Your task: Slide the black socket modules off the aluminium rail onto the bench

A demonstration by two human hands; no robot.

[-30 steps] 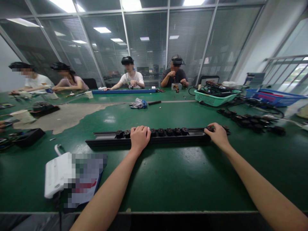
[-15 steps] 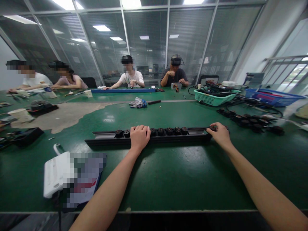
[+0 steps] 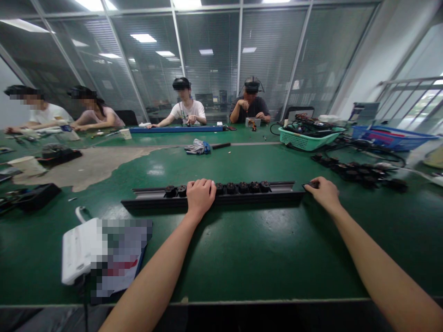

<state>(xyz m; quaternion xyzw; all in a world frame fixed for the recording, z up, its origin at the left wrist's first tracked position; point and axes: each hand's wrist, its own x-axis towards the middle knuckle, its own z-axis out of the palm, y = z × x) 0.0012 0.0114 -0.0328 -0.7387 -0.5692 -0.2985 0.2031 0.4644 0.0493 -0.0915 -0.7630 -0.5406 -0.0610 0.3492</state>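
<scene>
A long black rail [image 3: 221, 199], a trough with a bare grey inner floor near both ends, lies crosswise on the green table. Several round black socket modules [image 3: 242, 187] sit in a row inside it. My left hand [image 3: 200, 196] is closed over the rail left of its middle, and its fingers hide the modules beneath. Just off the rail's right end, my right hand [image 3: 324, 192] pinches a small black part [image 3: 308, 186]. The fingers cover most of that part, so its exact shape is hidden.
Loose black modules [image 3: 360, 170] lie to the right. Behind them stand a green basket [image 3: 304, 140] of cables and a blue basket [image 3: 398, 138]. A glove [image 3: 198, 147] lies farther back. A white box [image 3: 83, 251] sits front left. Several people work opposite.
My right hand has moved slightly right, drawing the small black part away from the rail's right end. My left hand has stayed on the rail.
</scene>
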